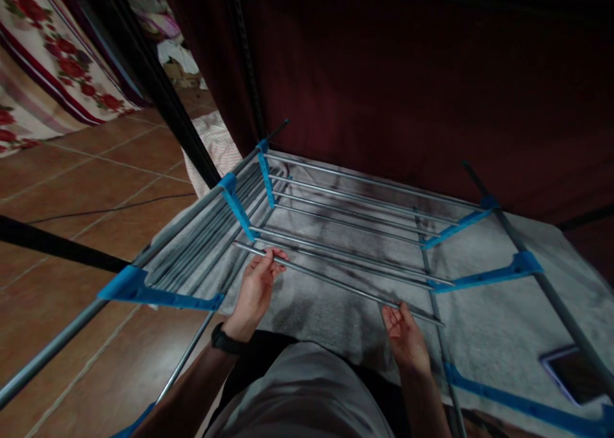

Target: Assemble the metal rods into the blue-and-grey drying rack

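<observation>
A thin grey metal rod [336,284] runs across in front of me, held at both sides. My left hand [256,289] pinches it near its left end, and my right hand [407,337] grips it near the right end. Around it stands a rack frame of grey tubes with blue plastic brackets [237,204]. Several similar rods [355,217] span the rack beyond my hands, between the left brackets and the right blue bracket [494,273]. The held rod's left end lies apart from the nearest bracket.
More rods [196,240] fill the rack's left side. A grey cloth [307,304] spreads underneath, with a phone [575,373] on it at right. Dark red fabric [384,93] hangs behind. Black poles [158,80] and a cable [110,208] are at left over the tiled floor [62,188].
</observation>
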The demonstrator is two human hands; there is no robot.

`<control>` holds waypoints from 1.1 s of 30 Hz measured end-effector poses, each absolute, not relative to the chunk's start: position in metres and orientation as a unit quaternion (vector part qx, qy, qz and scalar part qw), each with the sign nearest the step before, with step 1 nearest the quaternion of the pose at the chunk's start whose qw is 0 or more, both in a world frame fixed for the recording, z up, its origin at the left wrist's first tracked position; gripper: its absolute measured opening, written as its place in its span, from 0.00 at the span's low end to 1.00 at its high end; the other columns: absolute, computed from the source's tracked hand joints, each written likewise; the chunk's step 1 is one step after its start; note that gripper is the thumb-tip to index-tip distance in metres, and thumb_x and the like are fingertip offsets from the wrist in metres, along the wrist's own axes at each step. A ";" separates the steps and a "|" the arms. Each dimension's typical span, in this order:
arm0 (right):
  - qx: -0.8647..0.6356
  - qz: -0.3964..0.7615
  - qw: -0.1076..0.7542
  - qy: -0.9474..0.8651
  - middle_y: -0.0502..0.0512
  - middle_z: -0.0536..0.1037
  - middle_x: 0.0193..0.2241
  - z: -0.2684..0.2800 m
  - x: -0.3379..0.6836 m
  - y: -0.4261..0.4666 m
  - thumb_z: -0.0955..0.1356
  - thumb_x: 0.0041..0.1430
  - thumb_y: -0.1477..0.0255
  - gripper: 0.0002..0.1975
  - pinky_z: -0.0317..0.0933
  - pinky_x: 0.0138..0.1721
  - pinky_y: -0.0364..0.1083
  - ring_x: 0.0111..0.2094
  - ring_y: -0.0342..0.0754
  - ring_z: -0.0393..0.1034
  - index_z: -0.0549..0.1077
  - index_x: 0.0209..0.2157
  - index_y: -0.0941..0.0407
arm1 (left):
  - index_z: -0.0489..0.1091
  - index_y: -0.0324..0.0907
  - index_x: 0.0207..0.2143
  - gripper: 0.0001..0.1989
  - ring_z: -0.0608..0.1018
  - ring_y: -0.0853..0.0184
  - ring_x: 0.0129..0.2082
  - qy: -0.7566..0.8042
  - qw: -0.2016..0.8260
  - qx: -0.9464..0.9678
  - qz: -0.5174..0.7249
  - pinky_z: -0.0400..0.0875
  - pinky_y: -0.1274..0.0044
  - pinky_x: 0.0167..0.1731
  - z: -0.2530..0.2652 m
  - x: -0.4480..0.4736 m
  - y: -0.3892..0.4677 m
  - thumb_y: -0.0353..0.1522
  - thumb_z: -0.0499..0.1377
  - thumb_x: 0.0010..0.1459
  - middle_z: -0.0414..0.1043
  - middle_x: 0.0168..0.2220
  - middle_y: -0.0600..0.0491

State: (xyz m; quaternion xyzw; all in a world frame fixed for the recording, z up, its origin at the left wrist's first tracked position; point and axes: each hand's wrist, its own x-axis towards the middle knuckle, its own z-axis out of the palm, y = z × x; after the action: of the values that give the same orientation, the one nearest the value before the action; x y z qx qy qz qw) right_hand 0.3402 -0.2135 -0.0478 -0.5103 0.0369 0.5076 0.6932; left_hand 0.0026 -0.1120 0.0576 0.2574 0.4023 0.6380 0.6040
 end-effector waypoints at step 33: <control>-0.509 0.549 0.657 0.086 0.45 0.78 0.28 -0.042 0.349 -0.213 0.76 0.56 0.71 0.07 0.77 0.38 0.38 0.30 0.39 0.78 0.75 0.31 0.53 | 0.76 0.42 0.41 0.19 0.80 0.67 0.34 0.415 0.480 0.281 0.721 0.72 0.78 0.32 0.109 -0.002 -0.112 0.46 0.71 0.57 0.77 0.32 0.52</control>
State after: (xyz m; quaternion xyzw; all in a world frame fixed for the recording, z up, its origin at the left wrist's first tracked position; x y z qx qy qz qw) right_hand 0.3487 -0.2127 -0.0415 -0.5093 0.0858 0.5493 0.6569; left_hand -0.0024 -0.1120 0.1094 0.2805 0.4150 0.7205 0.4795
